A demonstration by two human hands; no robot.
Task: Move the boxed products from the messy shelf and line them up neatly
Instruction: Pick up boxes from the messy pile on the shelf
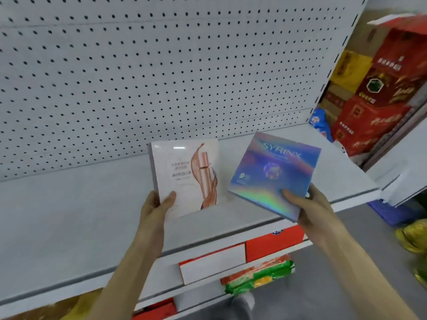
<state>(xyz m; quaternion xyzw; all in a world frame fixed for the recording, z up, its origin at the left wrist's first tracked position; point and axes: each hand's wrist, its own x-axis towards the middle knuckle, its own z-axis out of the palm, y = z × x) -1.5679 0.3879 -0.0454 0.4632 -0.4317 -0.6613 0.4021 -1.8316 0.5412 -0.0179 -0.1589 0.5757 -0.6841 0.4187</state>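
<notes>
Holds white box (184, 172) in left hand (157, 206), at nine o'clock from iridescent blue box (272, 174) gripped in right hand (309, 206), both above grey shelf (69, 215).

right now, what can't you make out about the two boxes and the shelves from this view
- Small print on the white box: too blurred in the head view.
- Whether that box rests on the shelf: the left hand covers its lower corner.
- Back of the holographic blue box: faces away; the right hand covers one corner.
- Red cartons at right: blurred, cut by the frame edge.
- Red and white box below: half hidden by the shelf.
</notes>
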